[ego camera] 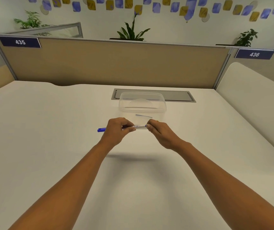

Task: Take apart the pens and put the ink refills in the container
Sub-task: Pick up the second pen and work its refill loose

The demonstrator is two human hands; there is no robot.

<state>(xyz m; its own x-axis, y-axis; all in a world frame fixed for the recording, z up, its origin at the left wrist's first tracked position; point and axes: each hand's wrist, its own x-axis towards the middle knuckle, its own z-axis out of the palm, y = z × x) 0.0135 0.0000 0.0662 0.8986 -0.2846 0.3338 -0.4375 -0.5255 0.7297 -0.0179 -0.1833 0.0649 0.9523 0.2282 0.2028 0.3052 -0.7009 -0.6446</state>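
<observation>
Over the middle of the white desk [50, 130], a person holds a pen [138, 126] level between both hands, lifted off the surface, with a soft shadow falling on the desk below the wrists. The left hand [116, 130] has its fingers curled round the white barrel, thumb on the near side. The pen's blue cap [101, 129] sticks out past that hand to the left. The right hand [161, 133] pinches the barrel's other end between thumb and fingertips, the remaining fingers tucked in. Dark lettering runs along the short bare stretch of barrel between the two hands.

Just beyond the hands stands a clear plastic container [142, 103], open at the top and upright on the desk. A thin pale sliver shows through its near wall, but from here I cannot tell what it is. Behind the container a grey hatch [179, 96] is set flush into the desktop.

A tan partition [113, 63] closes off the back of the desk, carrying a blue plate marked 435 [20, 42] at its left end. A second plate reads 436 [254, 54] on the next panel to the right. Leafy plants [131, 32] stand along the top behind it.
</observation>
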